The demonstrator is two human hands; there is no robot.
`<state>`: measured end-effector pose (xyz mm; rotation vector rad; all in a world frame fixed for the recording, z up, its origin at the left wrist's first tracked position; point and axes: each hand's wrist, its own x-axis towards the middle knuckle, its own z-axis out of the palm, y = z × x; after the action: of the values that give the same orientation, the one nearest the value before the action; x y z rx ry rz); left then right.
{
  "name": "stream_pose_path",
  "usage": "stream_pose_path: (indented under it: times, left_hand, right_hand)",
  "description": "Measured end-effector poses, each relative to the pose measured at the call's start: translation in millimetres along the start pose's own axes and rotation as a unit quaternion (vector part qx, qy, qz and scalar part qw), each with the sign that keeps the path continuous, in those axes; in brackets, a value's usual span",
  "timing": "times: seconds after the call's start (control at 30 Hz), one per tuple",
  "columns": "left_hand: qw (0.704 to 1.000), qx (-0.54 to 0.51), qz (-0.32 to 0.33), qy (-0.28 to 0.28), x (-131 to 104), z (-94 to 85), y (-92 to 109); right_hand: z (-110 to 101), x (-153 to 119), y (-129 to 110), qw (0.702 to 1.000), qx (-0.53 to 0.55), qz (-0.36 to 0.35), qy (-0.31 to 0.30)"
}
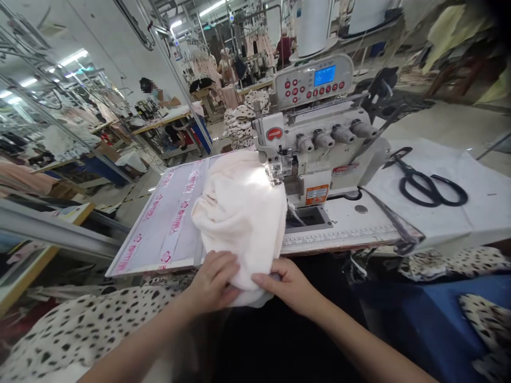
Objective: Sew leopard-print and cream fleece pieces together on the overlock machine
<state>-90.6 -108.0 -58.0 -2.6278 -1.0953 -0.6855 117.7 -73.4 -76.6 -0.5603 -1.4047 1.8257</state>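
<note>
White cloth (pixel 243 218) on worktop (pixel 347 215), far end at sewing machine (pixel 319 133). Left hand (pixel 213 279), right hand (pixel 293 284): each grip pinching near edge. Best: edges aligned, folds smoothed, tension light and even.

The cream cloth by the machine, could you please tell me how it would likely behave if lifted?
The cloth would probably flop, since it lies in loose, soft folds. It seems likely to be light for its size, as the left hand and right hand grip its near edge with just the fingers. Its rounded, crumpled shape suggests it may sag rather than roll.
</note>
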Motion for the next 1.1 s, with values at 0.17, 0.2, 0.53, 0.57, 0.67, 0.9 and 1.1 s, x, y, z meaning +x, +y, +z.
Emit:
stream_pose_path:
  times: [0.17, 0.2, 0.53, 0.57, 0.67, 0.9, 1.1]
  left_hand:
    - [0.981, -0.152, -0.102, -0.072, 6.4, -25.3, -2.2]
    - [0.971, -0.183, -0.111, -0.104, 10.8, -37.2, 1.4]
    - [0.983, -0.135, -0.122, -0.027, 9.2, -41.7, 40.3]
    - [0.99, -0.121, -0.062, 0.028, 3.4, -36.0, 50.0]
    - [0.988, -0.137, 0.038, 0.06, -10.0, -20.8, 78.8]
    - [0.982, -0.181, -0.014, 0.054, -7.1, -5.0, 93.3]
    - [0.989, -0.142, 0.023, 0.032, -18.8, 0.4, 92.2]
  right_hand:
    - [-1.1, -16.7, -1.7, 0.998, 0.044, 0.016, 0.046]
    - [0.6, -21.7, 0.6, 0.996, 0.06, 0.013, 0.069]
    - [36.4, -66.3, 25.7, 0.975, 0.165, 0.068, 0.13]
    - [38.0, -71.2, 23.3, 0.98, 0.145, 0.077, 0.116]
    - [41.6, -83.7, 12.0, 0.992, 0.065, 0.036, 0.1]
    - [41.8, -96.5, 2.7, 0.99, -0.091, -0.022, 0.103]
    - [41.8, -106.5, -1.7, 0.983, -0.121, 0.004, 0.135]
